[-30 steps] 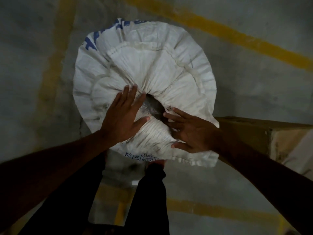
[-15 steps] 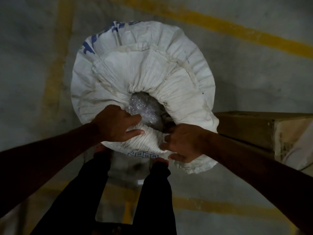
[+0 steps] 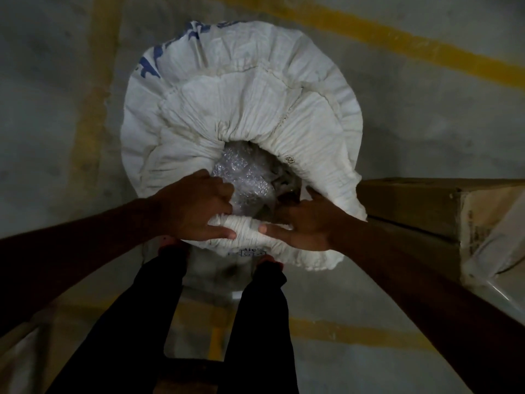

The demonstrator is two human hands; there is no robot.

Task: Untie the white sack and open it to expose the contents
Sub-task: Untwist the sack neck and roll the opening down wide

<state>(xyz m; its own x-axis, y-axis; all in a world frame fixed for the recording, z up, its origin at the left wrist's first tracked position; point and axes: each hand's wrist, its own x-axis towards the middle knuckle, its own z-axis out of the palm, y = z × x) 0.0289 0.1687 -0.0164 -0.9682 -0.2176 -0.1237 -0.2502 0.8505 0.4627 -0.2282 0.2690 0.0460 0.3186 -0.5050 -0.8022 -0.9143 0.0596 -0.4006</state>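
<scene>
The concrete floor (image 3: 56, 137), marked with yellow painted lines (image 3: 397, 44), carries everything here. Standing on it, just in front of the person's feet, is the white sack (image 3: 255, 89), a woven bag with blue print; its top fabric is rolled down into a thick gathered collar around a mouth that is already partly open. To the right, just beside the sack, sits a cardboard box (image 3: 426, 206).

Inside the mouth shows clear bubble wrap (image 3: 244, 177), with something darker beside it that cannot be made out.

The left hand (image 3: 193, 209) is clenched on the near rim of the collar, fingers curled inside and thumb outside. The right hand (image 3: 306, 223) grips the same rim just beside it, thumb laid flat along the roll.

The step in hand looks like widening the mouth. To do it well, draw the rim outward and downward, the hands moving apart around the collar, rolling the fabric evenly so the far side also loosens, without snagging the wrap.
</scene>
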